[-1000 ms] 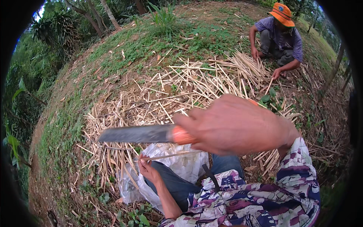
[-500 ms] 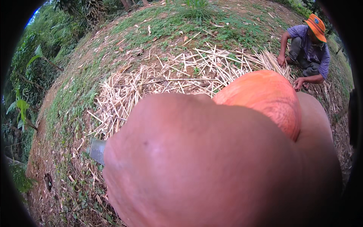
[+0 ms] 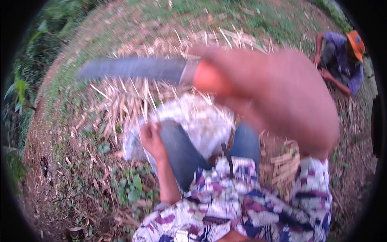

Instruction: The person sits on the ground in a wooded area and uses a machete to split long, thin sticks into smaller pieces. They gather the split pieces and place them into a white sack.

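Observation:
In my right hand (image 3: 238, 74) is a machete, blurred by motion and raised high before me. Its broad grey blade (image 3: 133, 69) points left, and part of an orange handle (image 3: 207, 76) shows at the grip. My left hand (image 3: 151, 139) is lower, near my left knee, with its fingers pinched together. A thin pale stick (image 3: 146, 107) seems to rise from those fingers, though blur hides the exact grip. Across my lap, between the knees, lies a white sack (image 3: 195, 121).
Many split pale sticks (image 3: 115, 109) lie scattered on the ground ahead. A neater pile of strips (image 3: 284, 163) rests by my right side. At the far right crouches another person in an orange hat (image 3: 342, 60). Green plants (image 3: 131, 185) grow at my left.
The right hand and machete have moved away from close to the camera, uncovering the blade, my lap and my left hand. The view has shifted slightly; the other person still crouches.

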Motion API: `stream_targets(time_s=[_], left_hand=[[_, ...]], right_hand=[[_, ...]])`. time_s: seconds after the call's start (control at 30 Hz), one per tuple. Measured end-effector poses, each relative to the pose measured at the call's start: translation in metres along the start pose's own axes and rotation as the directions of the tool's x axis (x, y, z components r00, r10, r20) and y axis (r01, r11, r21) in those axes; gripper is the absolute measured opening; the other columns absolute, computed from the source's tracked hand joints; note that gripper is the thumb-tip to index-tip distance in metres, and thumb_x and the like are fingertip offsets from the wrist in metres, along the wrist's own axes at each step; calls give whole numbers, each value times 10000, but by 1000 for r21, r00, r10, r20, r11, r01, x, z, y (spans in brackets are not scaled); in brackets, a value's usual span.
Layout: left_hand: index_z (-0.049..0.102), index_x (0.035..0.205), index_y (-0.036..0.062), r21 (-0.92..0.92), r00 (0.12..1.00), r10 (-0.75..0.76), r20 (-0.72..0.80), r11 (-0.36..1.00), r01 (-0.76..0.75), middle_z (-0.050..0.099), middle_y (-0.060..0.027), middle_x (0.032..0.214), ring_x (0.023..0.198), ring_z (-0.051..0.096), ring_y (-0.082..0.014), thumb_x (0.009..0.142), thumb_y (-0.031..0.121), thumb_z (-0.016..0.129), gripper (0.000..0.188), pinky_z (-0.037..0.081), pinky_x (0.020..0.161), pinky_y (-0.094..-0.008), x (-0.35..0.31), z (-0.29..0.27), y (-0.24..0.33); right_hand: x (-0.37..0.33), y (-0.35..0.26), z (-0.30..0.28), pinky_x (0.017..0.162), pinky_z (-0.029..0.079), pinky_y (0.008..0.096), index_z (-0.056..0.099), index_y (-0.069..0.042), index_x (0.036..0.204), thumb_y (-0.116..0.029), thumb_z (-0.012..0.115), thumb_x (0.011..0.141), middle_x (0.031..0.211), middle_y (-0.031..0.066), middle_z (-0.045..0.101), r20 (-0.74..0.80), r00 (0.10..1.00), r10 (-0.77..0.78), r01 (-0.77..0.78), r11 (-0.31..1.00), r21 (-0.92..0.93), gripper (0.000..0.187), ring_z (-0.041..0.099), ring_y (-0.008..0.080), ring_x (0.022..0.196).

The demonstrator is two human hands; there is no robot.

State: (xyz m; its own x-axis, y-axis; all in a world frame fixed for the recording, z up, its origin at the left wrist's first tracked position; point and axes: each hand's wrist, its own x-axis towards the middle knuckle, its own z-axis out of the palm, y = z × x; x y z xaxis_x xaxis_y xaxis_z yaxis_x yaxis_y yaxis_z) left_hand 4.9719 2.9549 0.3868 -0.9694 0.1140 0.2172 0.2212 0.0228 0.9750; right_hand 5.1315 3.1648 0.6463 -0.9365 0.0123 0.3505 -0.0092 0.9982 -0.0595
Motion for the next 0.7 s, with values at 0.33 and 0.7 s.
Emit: stream_targets(time_s=[0.33, 0.7], left_hand=[[572, 929, 2, -101, 913, 409, -13, 907, -408, 640, -134, 870, 837, 638, -188, 853, 61, 583, 97, 570, 741, -278, 95, 30, 38], [626, 961, 3, -14, 902, 411, 128, 911, -413, 633, -60, 772, 669, 587, -100, 828, 62, 631, 145, 470, 581, -209, 116, 84, -53]], right_hand=[[-114, 43, 165, 471, 444, 238, 472, -9, 1230, -375, 682, 773, 694, 35, 547, 339, 645, 685, -634, 232, 738, 622, 536, 93, 534], [-159, 16, 225, 473, 437, 215, 443, 28, 1134, -121, 626, 791, 672, 26, 528, 251, 559, 791, -427, 15, 904, 416, 526, 79, 544]])
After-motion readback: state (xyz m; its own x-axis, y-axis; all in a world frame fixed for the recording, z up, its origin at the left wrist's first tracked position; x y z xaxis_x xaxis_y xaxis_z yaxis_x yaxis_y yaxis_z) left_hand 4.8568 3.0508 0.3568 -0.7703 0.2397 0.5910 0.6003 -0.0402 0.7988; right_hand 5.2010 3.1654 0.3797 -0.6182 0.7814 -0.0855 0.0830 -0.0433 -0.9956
